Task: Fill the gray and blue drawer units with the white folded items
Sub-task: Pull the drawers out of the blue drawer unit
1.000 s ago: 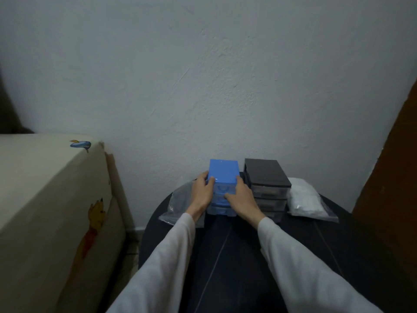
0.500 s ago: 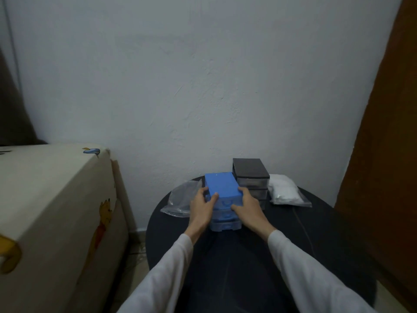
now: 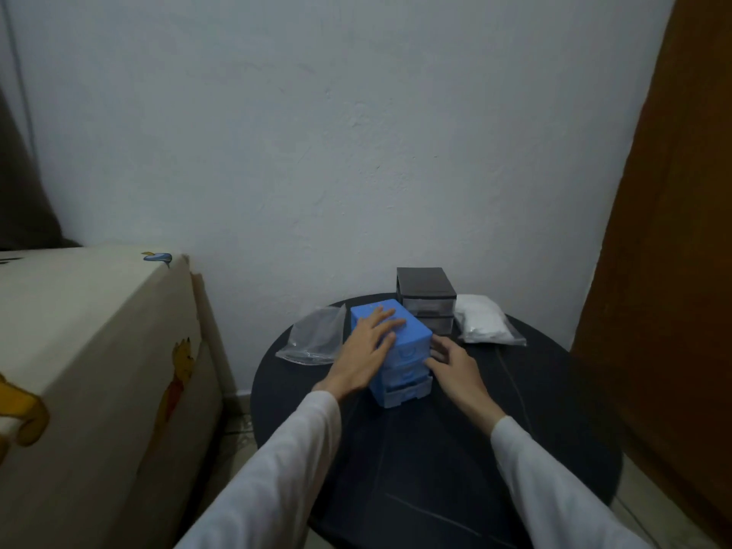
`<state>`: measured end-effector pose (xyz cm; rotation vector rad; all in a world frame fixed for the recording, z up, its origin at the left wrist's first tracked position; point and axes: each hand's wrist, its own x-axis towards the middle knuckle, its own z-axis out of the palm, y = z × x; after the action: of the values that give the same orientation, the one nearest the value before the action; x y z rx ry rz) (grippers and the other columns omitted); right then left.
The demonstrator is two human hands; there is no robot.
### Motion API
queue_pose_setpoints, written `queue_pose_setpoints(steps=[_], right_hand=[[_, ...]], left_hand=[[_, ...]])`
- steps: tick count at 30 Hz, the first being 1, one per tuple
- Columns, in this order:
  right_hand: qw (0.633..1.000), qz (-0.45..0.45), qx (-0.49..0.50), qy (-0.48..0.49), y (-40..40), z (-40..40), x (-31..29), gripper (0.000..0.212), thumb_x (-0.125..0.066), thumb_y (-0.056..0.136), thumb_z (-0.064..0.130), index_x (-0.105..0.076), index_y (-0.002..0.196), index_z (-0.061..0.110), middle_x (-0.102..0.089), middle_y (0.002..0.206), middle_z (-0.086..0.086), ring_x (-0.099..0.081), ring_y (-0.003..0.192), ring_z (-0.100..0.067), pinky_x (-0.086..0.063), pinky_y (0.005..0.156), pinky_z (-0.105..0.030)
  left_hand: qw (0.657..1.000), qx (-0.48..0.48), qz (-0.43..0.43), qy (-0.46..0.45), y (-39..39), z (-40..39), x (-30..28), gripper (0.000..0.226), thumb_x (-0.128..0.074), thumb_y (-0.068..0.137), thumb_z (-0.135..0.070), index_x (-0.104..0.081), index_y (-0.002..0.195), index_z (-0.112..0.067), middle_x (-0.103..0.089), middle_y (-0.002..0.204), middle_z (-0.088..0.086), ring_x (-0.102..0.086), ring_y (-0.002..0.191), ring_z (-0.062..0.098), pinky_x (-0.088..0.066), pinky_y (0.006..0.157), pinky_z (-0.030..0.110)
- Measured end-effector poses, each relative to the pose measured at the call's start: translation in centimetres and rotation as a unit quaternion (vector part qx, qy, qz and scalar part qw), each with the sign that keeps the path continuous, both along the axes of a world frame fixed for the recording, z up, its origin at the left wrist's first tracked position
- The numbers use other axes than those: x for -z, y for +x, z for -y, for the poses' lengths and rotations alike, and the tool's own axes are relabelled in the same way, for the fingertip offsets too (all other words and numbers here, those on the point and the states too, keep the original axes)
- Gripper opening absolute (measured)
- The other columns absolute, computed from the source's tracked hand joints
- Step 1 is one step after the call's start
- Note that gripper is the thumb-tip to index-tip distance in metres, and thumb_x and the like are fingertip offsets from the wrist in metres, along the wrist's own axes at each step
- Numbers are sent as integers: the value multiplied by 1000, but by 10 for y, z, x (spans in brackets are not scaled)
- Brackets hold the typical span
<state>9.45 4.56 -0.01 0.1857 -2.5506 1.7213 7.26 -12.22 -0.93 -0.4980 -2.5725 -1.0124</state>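
A small blue drawer unit stands on the round dark table, turned a little to the right, with its bottom drawer slightly out. My left hand lies flat on its top and left side, fingers straight. My right hand touches the unit's right front corner with fingers bent; what they hold is unclear. Behind it stands the gray drawer unit. A clear bag of white folded items lies to the right of the gray unit.
An empty-looking clear plastic bag lies left of the blue unit. A cream box with cartoon prints stands to the left of the table. A brown wooden panel rises on the right. The wall is close behind.
The blue unit has come nearer to me and away from the gray unit. My left hand moved from its side onto its top. The view pulled back.
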Motion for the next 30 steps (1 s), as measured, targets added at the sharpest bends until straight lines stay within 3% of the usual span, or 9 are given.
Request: queue_pose_setpoints(steps=[4, 9, 12, 14, 17, 22, 24, 30], right_hand=[[1000, -1, 20, -19, -3, 0, 3, 41, -53, 91, 5, -49, 131, 10, -53, 132, -8, -51, 121, -18, -41, 89, -23], [994, -14, 98, -38, -11, 2, 1, 21, -59, 89, 18, -60, 108, 8, -61, 114, -10, -54, 96, -13, -46, 84, -27], [993, 6, 105, -48, -17, 3, 1, 16, -65, 85, 25, -58, 91, 12, -64, 104, -11, -60, 93, -20, -51, 83, -34], [994, 10, 104, -29, -18, 2, 1, 15, -65, 85, 23, -59, 89, 11, -63, 100, -11, -60, 89, -21, -49, 75, -31], [994, 14, 110, 6, -12, -8, 0, 13, -62, 86, 22, -60, 87, 9, -63, 97, -12, -59, 87, -22, -47, 76, -32], [992, 1, 99, 76, -1, -27, -4, 14, -62, 85, 24, -57, 94, 14, -60, 95, -4, -57, 91, -20, -46, 80, -35], [994, -28, 78, 72, -7, -23, -11, 19, -63, 84, 17, -55, 100, 13, -59, 96, -4, -58, 93, -21, -48, 81, -33], [985, -71, 34, 151, -16, -4, -8, 31, -51, 91, 3, -52, 122, 7, -57, 123, -10, -58, 110, -20, -49, 71, -19]], left_hand=[[1000, -7, -12, -23, -1, -2, 7, 36, -29, 102, -26, -46, 134, -23, -40, 144, -3, -30, 135, 7, -5, 115, 26], [999, 2, -20, -31, -1, -5, 2, 35, -29, 102, -23, -48, 132, -19, -42, 141, 0, -32, 133, 11, -5, 109, 18], [999, 1, -16, -34, -1, -4, 3, 35, -29, 102, -23, -48, 132, -19, -42, 141, 0, -32, 133, 10, -7, 112, 22], [999, 3, -16, -31, 0, -4, 3, 35, -29, 102, -23, -48, 131, -19, -42, 140, 0, -32, 132, 10, -8, 113, 25], [999, 5, -22, -33, -1, -3, 4, 36, -29, 102, -23, -49, 131, -18, -43, 140, 1, -33, 131, 11, -8, 111, 22], [999, -2, -31, -38, -6, -3, 9, 36, -28, 102, -24, -48, 131, -18, -43, 139, 1, -34, 130, 11, -11, 106, 16], [999, -2, -31, -38, -8, -4, 10, 38, -27, 101, -26, -49, 130, -17, -44, 137, 1, -36, 128, 13, -15, 105, 16], [997, 5, -46, -62, -9, -2, 7, 35, -29, 102, -22, -48, 131, -17, -45, 135, 1, -38, 125, 13, -22, 104, 21]])
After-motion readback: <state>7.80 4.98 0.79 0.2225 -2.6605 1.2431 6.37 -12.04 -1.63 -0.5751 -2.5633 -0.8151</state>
